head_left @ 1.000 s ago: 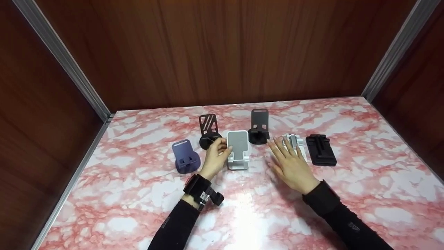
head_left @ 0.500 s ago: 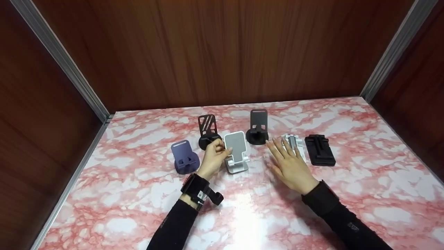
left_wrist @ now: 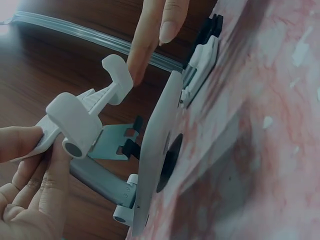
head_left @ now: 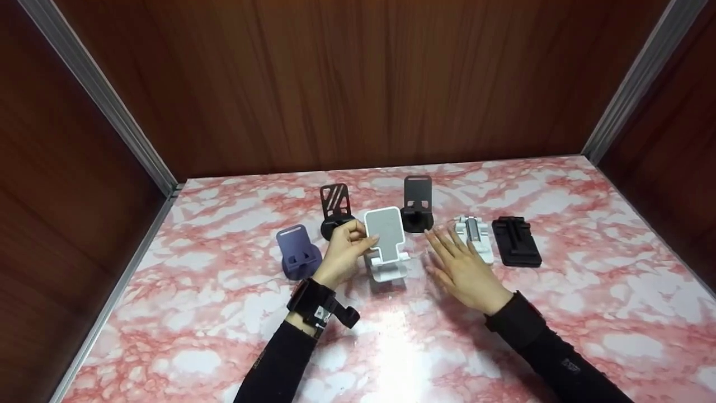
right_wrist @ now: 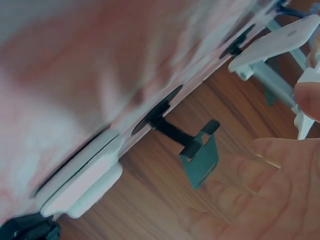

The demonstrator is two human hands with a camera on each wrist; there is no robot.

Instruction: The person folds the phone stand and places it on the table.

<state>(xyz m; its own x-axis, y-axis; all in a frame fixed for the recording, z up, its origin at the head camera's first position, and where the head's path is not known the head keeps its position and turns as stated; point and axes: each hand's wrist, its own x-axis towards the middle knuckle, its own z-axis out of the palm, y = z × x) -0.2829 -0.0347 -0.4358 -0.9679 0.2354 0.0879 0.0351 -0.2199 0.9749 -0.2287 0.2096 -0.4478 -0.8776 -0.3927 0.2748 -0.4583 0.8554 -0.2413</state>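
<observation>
My left hand (head_left: 342, 252) pinches the left edge of an unfolded white phone stand (head_left: 384, 232) with a grey pad, between thumb and fingers. Its base (left_wrist: 156, 140) hangs tilted just off the marbled table in the left wrist view, with a shadow beneath it in the head view. To the right, my right hand (head_left: 467, 274) is palm down with straight, spread fingers and holds nothing. Those fingers lie beside a folded white phone stand (head_left: 484, 251) and overlap its left edge in the head view. In the right wrist view the palm (right_wrist: 280, 200) shows from below.
A purple phone stand (head_left: 295, 246) is upright at left. Behind the white one are a black slotted stand (head_left: 335, 200) and a dark grey stand (head_left: 418, 190). A folded black stand (head_left: 517, 243) lies at right. Brown wood-grain panels (head_left: 358, 84) enclose the back and sides.
The white phone stand has tilted and come up off the table in my left hand. My right hand has shifted slightly left, uncovering more of the folded white stand.
</observation>
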